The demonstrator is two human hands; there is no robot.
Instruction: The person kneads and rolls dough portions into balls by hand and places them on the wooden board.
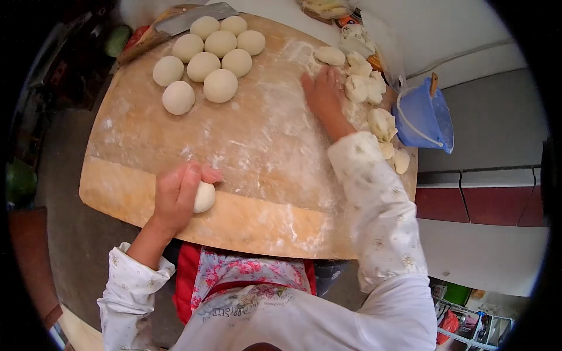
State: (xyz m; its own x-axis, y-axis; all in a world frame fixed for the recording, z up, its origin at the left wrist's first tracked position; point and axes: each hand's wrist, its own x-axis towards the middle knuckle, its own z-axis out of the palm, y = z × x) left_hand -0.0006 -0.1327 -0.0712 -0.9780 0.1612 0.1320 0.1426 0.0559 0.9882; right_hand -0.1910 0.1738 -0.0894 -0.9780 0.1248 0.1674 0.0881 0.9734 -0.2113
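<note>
Near the board's front edge, my left hand [177, 194] curls round a smooth white dough ball [204, 197], which rests on the wood. My right hand [325, 96] lies palm down on the floured surface at the far right, its thumb spread from the fingers. Its fingertips come close to a flattened dough piece [329, 56]; whether they touch it I cannot tell. Rough dough lumps [357, 89] sit just right of that hand, and more pieces [381, 124] trail down the right edge. Several finished round dough balls [204, 66] stand grouped at the back left.
The large wooden board [246, 140] is dusted with flour. A wide-bladed knife [193, 19] lies along its back left edge behind the balls. A blue bucket [424, 114] with a white handle stands beyond the right edge. Plastic bags [374, 44] lie at the back right.
</note>
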